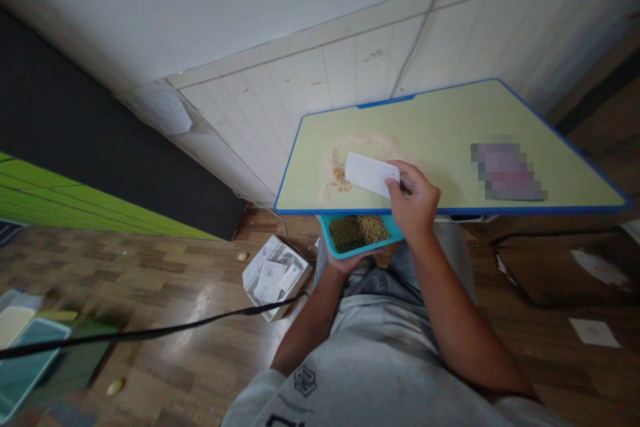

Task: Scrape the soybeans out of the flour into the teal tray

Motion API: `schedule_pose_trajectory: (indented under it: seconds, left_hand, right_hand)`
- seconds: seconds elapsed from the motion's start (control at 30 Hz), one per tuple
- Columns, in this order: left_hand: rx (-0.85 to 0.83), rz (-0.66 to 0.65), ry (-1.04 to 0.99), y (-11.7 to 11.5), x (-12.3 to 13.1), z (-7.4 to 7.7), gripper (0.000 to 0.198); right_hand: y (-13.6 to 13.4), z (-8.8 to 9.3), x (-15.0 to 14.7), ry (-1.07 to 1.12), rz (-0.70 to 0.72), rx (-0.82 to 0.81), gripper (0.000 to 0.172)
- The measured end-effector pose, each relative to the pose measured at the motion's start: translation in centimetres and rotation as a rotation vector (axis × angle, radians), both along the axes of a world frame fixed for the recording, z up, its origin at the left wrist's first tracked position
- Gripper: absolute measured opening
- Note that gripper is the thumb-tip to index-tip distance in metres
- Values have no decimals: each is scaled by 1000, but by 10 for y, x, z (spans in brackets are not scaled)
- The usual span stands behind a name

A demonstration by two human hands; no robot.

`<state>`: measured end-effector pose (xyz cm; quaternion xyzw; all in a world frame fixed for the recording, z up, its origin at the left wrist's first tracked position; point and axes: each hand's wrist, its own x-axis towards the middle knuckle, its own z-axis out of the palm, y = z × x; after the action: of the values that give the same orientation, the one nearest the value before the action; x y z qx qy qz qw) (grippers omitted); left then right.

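My right hand (416, 199) pinches a white flat rectangular piece (369, 172) by its right end, low over the table (445, 127). Just left of the piece lies a small heap of yellow beans (340, 177). Pale grains or powder (367, 140) spread in a ring around them. My left hand (345, 263) supports a teal tray (329, 243) from underneath, its fingers mostly hidden. The tray sits just below the table's near edge, partly covered by it. Inside are green beans (347, 233) on the left and yellow beans (374, 229) on the right.
A pixelated item (507, 172) rests on the table's right part. On the floor stand an opened white box (275, 273) with cables and paper, and bins (35, 360) at far left. A dark strap (175, 327) crosses the lower left. The wall (280, 93) backs the table.
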<state>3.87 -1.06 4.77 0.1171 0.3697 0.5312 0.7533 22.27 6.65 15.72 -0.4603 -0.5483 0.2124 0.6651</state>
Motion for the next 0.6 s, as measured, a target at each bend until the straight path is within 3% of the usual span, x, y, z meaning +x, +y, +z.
schedule_pose_trajectory:
  seconds: [0.4,0.6]
  left_hand:
    - [-31,64,-35,-3,1,9,84]
    - [-26,42,-1,-3,3,10,90]
  right_hand:
    - [1,2,-4,24,31,5,38]
    - [-1,3,-3,36,48,-9,38]
